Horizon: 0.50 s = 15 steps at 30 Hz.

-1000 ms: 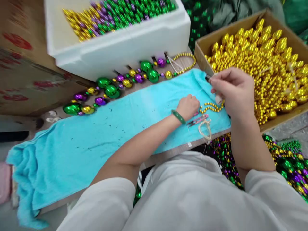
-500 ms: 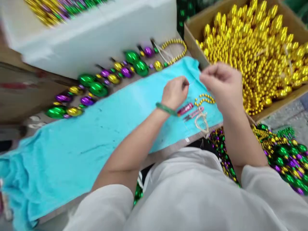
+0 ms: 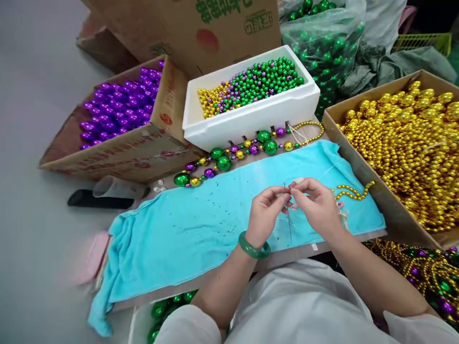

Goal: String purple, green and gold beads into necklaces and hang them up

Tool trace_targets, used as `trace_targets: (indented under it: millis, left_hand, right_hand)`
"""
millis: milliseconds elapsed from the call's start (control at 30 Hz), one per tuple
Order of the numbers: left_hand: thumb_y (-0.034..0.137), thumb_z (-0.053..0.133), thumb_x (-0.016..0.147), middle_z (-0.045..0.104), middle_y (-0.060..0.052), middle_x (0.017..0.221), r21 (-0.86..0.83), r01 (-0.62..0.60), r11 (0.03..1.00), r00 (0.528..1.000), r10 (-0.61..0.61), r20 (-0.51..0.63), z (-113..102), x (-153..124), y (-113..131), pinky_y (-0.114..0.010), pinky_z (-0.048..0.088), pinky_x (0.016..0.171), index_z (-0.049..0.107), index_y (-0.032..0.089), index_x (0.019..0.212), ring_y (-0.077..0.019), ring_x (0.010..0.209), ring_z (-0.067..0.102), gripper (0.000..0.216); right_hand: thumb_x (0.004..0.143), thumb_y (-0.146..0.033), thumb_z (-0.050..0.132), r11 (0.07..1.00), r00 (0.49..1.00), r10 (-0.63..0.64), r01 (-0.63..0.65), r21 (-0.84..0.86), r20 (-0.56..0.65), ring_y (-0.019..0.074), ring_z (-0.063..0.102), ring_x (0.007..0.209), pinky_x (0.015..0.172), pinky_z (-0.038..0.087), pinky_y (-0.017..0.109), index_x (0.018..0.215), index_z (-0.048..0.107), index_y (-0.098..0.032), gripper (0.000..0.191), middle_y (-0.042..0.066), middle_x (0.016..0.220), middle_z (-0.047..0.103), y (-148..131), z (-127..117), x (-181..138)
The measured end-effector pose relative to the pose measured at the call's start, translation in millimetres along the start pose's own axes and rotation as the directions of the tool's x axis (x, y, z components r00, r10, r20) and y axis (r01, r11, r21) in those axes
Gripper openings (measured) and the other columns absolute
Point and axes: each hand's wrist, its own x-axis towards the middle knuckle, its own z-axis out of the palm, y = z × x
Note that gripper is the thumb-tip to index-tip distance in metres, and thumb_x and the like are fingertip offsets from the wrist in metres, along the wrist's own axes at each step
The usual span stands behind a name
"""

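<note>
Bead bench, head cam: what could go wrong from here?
1. Needle sits at the close-set fingertips of the left hand and right hand: a slip might prick one.
2. Fine white thread runs slack over the turquoise towel, near the gold bead strand; it could snag there.

Busy stuff here: left forearm [image 3: 225, 282] and right forearm [image 3: 382, 272], both bare, angled inward over the tabletop's [image 3: 281, 258] near edge! Left hand [image 3: 266, 210] and right hand [image 3: 316, 204] were close together, thumbs [image 3: 279, 204] pinched against index fingers [image 3: 274, 191], tips almost meeting, wrists [image 3: 337, 233] apart.
</note>
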Motion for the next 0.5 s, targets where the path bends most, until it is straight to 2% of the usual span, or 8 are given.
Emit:
trace_targets:
  millis: [100,233,500]
  left_hand:
    - [0.028,0.07,0.073,0.066,0.0,0.069,0.011,-0.035,0.999,0.999,0.036,-0.034,-5.4,-2.0,-5.7,-0.021,0.05,0.054,0.068,0.017,0.085,-0.01,0.06,0.06,0.017]
    - [0.027,0.068,0.075,0.068,-0.001,0.074,0.087,-0.134,0.987,0.987,0.141,-0.083,-11.9,-3.1,-13.9,-0.019,0.05,0.055,0.069,0.016,0.086,-0.0091,0.062,0.06,0.016]
    - [0.03,0.065,0.081,0.07,-0.003,0.082,0.252,-0.26,0.932,0.952,0.29,-0.092,-23.5,-5.8,-29.1,-0.021,0.052,0.064,0.07,0.018,0.09,-0.0104,0.07,0.063,0.016]
  right_hand:
    - [0.075,-0.029,0.064,1.0,1.0,-0.01,0.011,-0.025,0.007,0.017,0.061,0.082,0.056,0.052,0.025,0.07,0.062,-0.018,0.012,0.006,0.088,0.063,9.1,7.1,0.9]
    - [0.075,-0.026,0.063,0.998,0.999,-0.041,0.042,-0.055,0.009,0.0162,0.062,0.08,0.06,0.053,0.025,0.069,0.061,-0.018,0.011,0.004,0.084,0.064,11.6,13.5,0.9]
    - [0.074,-0.019,0.061,0.988,0.996,-0.087,0.089,-0.128,0.027,0.0177,0.063,0.086,0.068,0.052,0.028,0.068,0.061,-0.018,0.005,0.004,0.083,0.065,14.0,21.9,-0.3]
